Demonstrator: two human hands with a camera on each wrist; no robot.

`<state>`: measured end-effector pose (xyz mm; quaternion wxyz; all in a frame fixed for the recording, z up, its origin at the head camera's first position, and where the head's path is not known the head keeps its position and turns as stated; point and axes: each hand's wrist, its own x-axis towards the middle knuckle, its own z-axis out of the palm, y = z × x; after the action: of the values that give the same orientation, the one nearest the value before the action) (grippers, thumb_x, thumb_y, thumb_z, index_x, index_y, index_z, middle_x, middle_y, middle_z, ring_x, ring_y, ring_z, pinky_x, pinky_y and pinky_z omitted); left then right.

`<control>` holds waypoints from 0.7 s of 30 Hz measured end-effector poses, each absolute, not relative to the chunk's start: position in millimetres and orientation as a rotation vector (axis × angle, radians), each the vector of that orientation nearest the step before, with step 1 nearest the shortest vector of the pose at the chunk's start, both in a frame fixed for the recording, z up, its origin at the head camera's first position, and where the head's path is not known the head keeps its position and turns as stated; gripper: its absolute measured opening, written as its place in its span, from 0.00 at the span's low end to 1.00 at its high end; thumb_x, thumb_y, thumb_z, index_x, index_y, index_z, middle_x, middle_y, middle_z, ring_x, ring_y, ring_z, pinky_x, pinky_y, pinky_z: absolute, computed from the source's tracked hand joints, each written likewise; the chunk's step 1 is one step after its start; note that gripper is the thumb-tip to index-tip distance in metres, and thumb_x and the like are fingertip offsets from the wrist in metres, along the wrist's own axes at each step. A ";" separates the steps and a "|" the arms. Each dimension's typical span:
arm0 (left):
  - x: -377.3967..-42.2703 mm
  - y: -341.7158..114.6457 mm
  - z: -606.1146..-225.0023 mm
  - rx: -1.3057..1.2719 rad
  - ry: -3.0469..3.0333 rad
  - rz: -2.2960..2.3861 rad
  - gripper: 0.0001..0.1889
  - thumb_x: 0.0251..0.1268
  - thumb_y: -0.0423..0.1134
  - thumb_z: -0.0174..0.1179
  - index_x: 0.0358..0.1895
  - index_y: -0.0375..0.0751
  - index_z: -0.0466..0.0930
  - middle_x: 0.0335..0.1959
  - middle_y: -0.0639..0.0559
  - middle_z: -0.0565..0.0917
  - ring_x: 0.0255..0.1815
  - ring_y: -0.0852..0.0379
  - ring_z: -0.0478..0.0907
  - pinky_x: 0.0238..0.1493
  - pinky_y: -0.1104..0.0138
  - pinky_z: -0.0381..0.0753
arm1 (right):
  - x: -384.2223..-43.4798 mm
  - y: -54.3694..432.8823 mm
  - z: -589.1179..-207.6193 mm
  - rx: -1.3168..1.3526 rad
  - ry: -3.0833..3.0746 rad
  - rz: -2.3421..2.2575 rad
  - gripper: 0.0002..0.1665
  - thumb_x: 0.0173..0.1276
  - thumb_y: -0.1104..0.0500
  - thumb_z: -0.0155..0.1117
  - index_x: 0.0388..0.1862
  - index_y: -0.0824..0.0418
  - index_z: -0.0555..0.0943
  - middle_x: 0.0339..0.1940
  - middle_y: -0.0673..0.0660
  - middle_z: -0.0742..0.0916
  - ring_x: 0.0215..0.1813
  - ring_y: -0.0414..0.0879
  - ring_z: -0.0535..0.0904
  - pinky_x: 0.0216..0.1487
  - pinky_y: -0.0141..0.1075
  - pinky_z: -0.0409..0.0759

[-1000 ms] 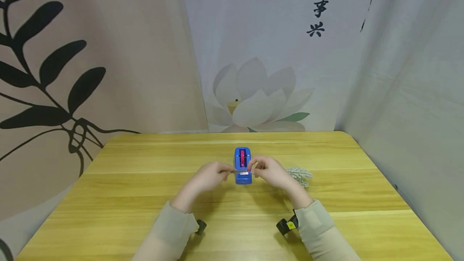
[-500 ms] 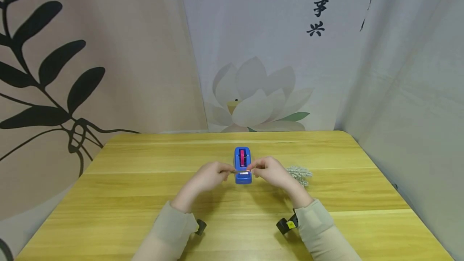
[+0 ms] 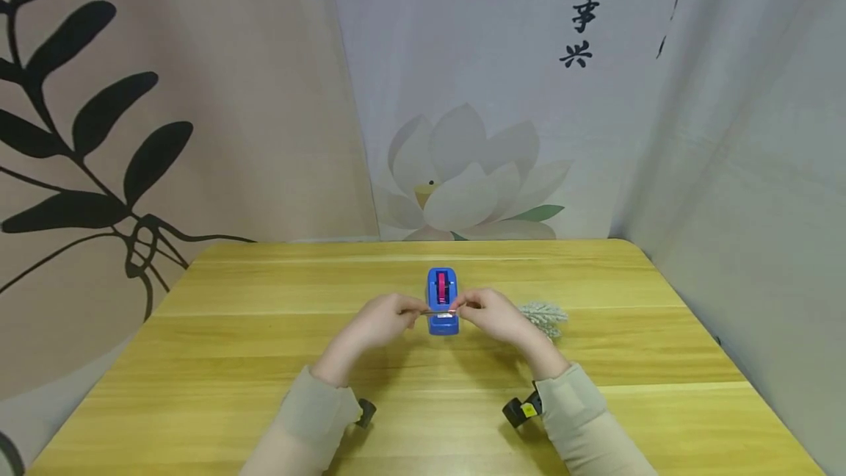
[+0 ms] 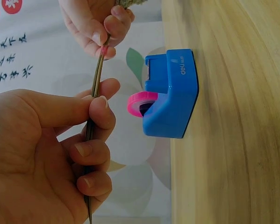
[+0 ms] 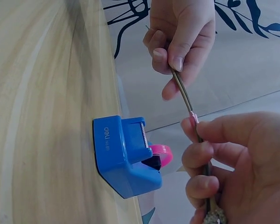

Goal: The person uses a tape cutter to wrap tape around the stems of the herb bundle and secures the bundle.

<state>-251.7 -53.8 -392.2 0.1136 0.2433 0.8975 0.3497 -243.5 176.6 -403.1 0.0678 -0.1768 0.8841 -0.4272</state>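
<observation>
My left hand (image 3: 383, 322) grips thin brown stems (image 5: 181, 88) between thumb and fingers, their tail running down along its palm in the left wrist view. Facing it, my right hand (image 3: 494, 316) pinches the same stems beside a band of pink tape (image 5: 193, 117) wrapped around them. Beyond the right hand, frosted pale-green artificial foliage (image 3: 545, 318) sticks out from the stems' other end. The stems run level between both hands. They pass over a blue tape dispenser (image 3: 443, 326), which stands on the table with a pink tape roll (image 4: 140, 102) in it.
The wooden table (image 3: 264, 358) reaches back to a printed curtain (image 3: 489, 79) with a lotus and dark leaves. A black wrist camera (image 3: 522, 411) sits under the right sleeve, another (image 3: 366, 413) beside the left sleeve.
The right fingers have shifted slightly and drawn closer around the stems at the pink tape. The left hand and the tape dispenser stay in place.
</observation>
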 end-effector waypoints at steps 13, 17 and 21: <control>-245.4 -58.7 -387.6 0.785 2.585 1.105 0.13 0.73 0.32 0.50 0.51 0.39 0.84 0.31 0.48 0.81 0.18 0.60 0.63 0.20 0.68 0.65 | -242.4 189.5 -384.5 -0.718 2.628 -1.109 0.17 0.69 0.62 0.60 0.55 0.66 0.79 0.30 0.57 0.85 0.26 0.44 0.73 0.26 0.35 0.71; -245.0 -59.3 -383.0 0.811 2.594 1.089 0.13 0.73 0.33 0.51 0.51 0.41 0.84 0.31 0.50 0.82 0.18 0.60 0.65 0.19 0.68 0.66 | -241.6 195.8 -377.0 -0.747 2.670 -1.006 0.17 0.67 0.61 0.65 0.53 0.65 0.81 0.29 0.50 0.85 0.31 0.42 0.78 0.32 0.37 0.76; -244.0 -63.3 -378.6 0.821 2.606 1.073 0.13 0.73 0.33 0.51 0.51 0.42 0.84 0.33 0.52 0.82 0.21 0.58 0.68 0.20 0.66 0.67 | -240.2 203.8 -374.3 -0.758 2.710 -0.925 0.16 0.65 0.58 0.68 0.50 0.61 0.82 0.30 0.47 0.85 0.32 0.40 0.79 0.33 0.37 0.77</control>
<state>-244.0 -63.3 -378.6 0.1029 0.2783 0.8830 0.3637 -240.2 203.8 -374.3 0.0895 -0.2549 0.9113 -0.3109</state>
